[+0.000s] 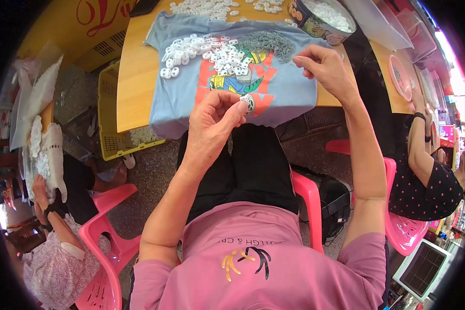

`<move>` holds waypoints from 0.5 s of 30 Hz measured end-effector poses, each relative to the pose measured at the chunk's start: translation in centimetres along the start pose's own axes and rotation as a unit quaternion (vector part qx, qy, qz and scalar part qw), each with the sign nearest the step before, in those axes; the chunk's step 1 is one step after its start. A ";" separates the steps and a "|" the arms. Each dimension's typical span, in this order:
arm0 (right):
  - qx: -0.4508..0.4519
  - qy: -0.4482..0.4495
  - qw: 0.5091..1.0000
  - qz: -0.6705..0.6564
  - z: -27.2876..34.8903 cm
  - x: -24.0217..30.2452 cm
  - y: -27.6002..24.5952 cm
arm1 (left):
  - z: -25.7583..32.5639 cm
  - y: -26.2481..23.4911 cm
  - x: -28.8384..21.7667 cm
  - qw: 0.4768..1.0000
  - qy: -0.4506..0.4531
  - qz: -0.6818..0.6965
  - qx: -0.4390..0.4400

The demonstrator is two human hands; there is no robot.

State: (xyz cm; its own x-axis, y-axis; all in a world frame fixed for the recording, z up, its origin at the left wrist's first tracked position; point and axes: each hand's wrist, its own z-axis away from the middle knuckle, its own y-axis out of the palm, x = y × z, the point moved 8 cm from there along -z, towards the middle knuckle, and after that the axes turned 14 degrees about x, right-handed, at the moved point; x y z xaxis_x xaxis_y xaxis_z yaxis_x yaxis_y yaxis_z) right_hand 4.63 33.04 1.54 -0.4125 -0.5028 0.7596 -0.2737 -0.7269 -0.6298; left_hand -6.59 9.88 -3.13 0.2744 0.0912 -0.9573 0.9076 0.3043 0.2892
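White piece (244, 98) in curled left fingers (226, 97), right hand (323, 68) near grey pile (269, 44)

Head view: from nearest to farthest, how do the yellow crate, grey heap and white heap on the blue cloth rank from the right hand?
1. Grey heap: left of the right hand.
2. White heap: farther left, on the blue cloth.
3. Yellow crate: far left, past the cloth.
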 end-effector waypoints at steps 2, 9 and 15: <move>0.016 0.000 1.000 -0.007 -0.2 -0.5 0.3 | -0.1 0.0 -0.1 1.000 0.004 -0.001 0.002; 0.022 0.012 1.000 -0.015 -0.2 -0.6 0.9 | 0.0 -0.1 0.1 1.000 -0.005 0.004 0.000; 0.038 0.011 0.999 -0.032 -0.1 -0.6 1.8 | 0.0 -0.2 0.2 1.000 -0.005 0.000 -0.001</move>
State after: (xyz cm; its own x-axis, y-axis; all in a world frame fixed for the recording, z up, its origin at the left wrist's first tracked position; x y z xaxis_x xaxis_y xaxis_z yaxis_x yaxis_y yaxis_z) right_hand 4.29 32.10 -0.04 -0.4147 -0.4450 0.7937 -0.2342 -0.7907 -0.5656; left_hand -6.76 9.88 -3.41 0.2778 0.0815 -0.9572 0.9067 0.3069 0.2893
